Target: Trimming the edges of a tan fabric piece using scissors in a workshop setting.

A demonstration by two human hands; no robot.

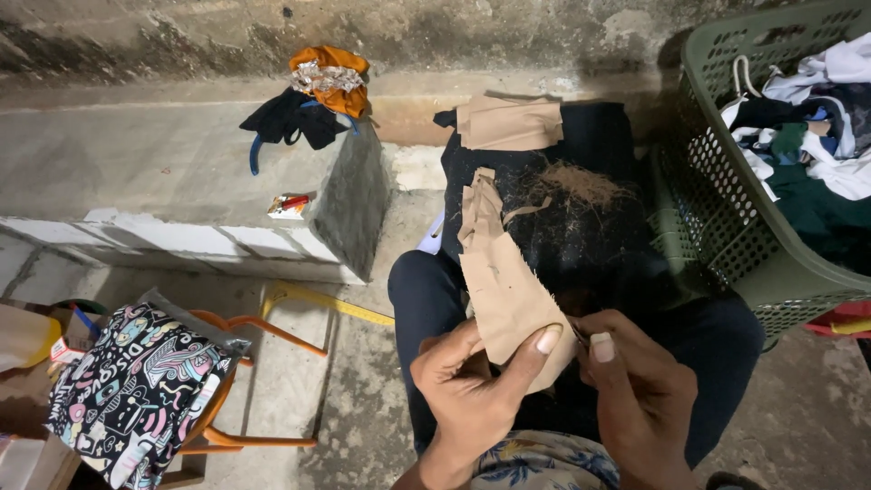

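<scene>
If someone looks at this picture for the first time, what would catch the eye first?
First, the two hands low in the centre: the left hand pinches the lower end of a tan cloth strip, and the right hand meets it at the same spot. The strip lies over black fabric on the person's lap. At the right edge stands a green laundry basket filled with clothes.

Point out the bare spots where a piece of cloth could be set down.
Bare: the concrete ledge left of the dark clothes pile, and the floor between chair and knee. Crowded: the lap cloth and green basket.
</scene>
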